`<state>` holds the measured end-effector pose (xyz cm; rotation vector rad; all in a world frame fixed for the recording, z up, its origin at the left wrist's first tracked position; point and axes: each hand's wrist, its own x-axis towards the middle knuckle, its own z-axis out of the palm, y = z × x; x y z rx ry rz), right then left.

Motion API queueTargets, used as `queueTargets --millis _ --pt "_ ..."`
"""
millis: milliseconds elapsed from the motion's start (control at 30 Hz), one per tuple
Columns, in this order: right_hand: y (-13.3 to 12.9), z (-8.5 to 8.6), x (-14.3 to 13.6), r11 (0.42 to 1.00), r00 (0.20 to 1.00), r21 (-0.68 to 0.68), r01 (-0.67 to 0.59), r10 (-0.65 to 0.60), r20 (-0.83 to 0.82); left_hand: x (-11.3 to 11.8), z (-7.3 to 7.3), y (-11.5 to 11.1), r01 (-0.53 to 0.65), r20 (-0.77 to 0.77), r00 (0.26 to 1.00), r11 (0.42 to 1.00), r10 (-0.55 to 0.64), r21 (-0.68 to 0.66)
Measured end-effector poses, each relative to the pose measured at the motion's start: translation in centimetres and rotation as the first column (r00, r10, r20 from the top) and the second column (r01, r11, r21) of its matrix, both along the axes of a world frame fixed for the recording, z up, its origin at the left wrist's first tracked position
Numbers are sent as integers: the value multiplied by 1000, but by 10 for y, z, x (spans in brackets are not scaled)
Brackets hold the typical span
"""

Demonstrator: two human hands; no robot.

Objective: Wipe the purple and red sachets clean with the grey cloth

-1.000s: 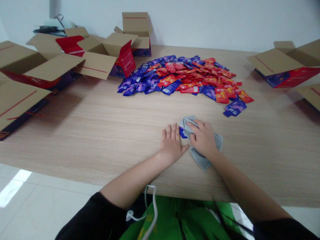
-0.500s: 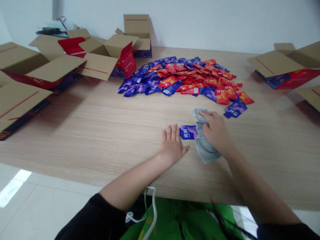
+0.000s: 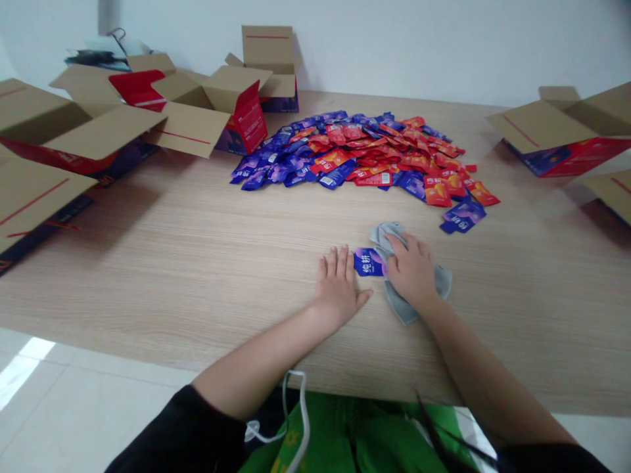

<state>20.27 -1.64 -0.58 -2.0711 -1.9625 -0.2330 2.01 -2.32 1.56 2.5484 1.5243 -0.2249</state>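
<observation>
A blue-purple sachet (image 3: 367, 262) lies flat on the wooden table (image 3: 197, 263) between my hands. At its left end, my left hand (image 3: 339, 286) rests flat with the fingers spread, fingertips right beside the packet or touching it. My right hand (image 3: 411, 266) grips a crumpled grey cloth (image 3: 401, 305) and presses it down over the sachet's right end, which is hidden. Farther back, a single blue sachet (image 3: 462, 216) lies just in front of a heap of red and blue sachets (image 3: 365, 151).
Open cardboard boxes stand at the left, among them a large box (image 3: 103, 131) and a red-sided box (image 3: 246, 121). Another box (image 3: 566, 141) sits at the right. A white cord (image 3: 304, 420) hangs over my green clothing at the table's front edge.
My right hand has shifted slightly left and toward me with the cloth, which has bunched differently and now shows on both sides of the hand. My left hand has stayed put.
</observation>
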Motion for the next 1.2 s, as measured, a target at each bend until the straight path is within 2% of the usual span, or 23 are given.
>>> queueTargets --millis 167,333,400,500,600,700,800,1000,1100,1200 --pt "-5 -5 30 996 996 7 91 -91 -18 0 -2 0 6 -1 1000 1000 -6 3" --pt "3 14 44 998 984 16 59 -56 -167 0 -4 0 3 16 1000 1000 -4 7" --pt "5 24 33 996 977 77 34 -17 -211 0 -4 0 -5 20 1000 1000 5 12" --pt "4 28 -5 987 965 133 -92 121 -231 0 -2 0 -7 19 1000 1000 7 6" --pt "0 19 -44 968 956 54 -247 252 -151 -1 1 1 30 6 1000 999 -29 -28" --pt "-2 9 -56 961 960 -30 -274 272 -64 -2 3 1 49 -10 999 998 -50 -46" --pt "-4 5 -39 980 980 -37 -198 197 -16 -1 2 0 23 -15 1000 1000 -24 -20" --pt "-15 -3 21 999 999 3 33 -33 27 0 -1 0 5 4 1000 1000 -5 -10" --pt "-15 -5 51 998 997 -16 63 -62 39 0 -1 1 1 -1 1000 1000 -1 -19" --pt "-4 3 68 999 997 -25 43 -44 -59 1 -2 0 -7 12 1000 1000 7 -9"
